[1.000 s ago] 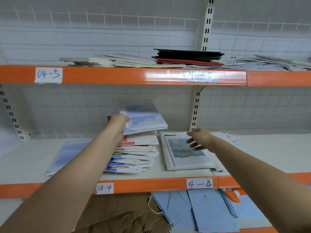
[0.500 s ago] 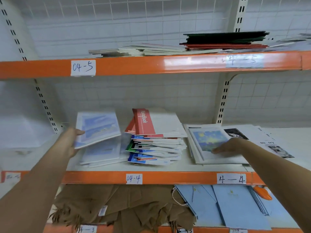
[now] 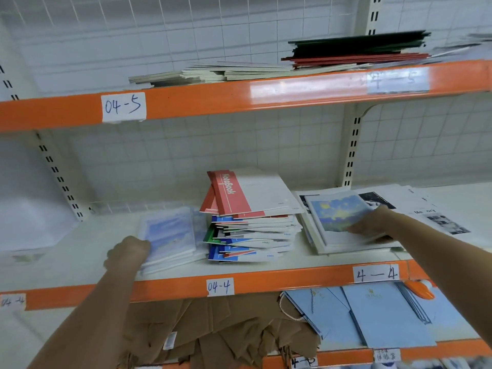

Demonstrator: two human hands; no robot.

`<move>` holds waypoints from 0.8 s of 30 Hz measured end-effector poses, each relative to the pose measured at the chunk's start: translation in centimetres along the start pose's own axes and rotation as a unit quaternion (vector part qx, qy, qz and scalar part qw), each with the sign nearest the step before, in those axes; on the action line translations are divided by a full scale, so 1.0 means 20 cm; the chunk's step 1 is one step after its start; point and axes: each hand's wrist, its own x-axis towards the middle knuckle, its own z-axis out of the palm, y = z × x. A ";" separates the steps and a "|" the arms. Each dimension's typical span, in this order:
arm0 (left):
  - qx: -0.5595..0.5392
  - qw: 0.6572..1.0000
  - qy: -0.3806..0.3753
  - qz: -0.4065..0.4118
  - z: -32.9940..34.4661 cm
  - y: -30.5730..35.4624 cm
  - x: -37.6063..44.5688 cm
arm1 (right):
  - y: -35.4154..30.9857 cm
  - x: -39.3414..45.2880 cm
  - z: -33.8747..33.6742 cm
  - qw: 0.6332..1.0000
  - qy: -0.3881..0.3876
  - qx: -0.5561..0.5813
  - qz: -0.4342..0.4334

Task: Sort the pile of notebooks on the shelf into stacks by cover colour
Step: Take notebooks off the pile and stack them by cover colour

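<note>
A mixed pile of notebooks (image 3: 253, 227) with red, blue and green covers stands mid-shelf, a red "NoteBook" cover (image 3: 229, 193) on top. To its left lies a small stack of pale blue sky-print notebooks (image 3: 170, 235). My left hand (image 3: 127, 254) grips the near left edge of the top one, which lies on that stack. To the right is a stack with a blue-and-yellow painted cover (image 3: 338, 211). My right hand (image 3: 372, 222) rests flat on it, fingers spread.
The white shelf board (image 3: 87, 251) has an orange front rail labelled 04-4. Black-and-white printed sheets (image 3: 439, 217) lie at far right. The upper shelf holds grey, red and dark green books (image 3: 354, 49). Below are brown paper bags (image 3: 213, 331) and light blue bags (image 3: 383, 315).
My left hand carried a sky-print notebook from the mixed pile to the left and lowered it onto the left stack. My right hand settled onto the painted-cover stack. The camera panned left.
</note>
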 end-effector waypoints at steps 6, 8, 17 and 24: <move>-0.002 0.997 0.074 0.010 -0.10 0.18 -0.08 | 0.00 -0.05 -0.04 0.990 0.065 0.124 0.000; -0.041 0.991 0.101 0.075 -0.15 0.30 -0.14 | 0.00 -0.09 -0.06 0.979 0.079 0.184 -0.045; -0.338 0.870 -0.055 0.356 -0.18 0.98 -0.86 | -0.08 -0.20 -0.19 0.922 0.067 0.358 -0.134; -0.466 0.788 -0.353 0.193 0.11 1.20 -1.25 | -0.18 -0.25 -0.15 0.903 -0.016 0.397 -0.166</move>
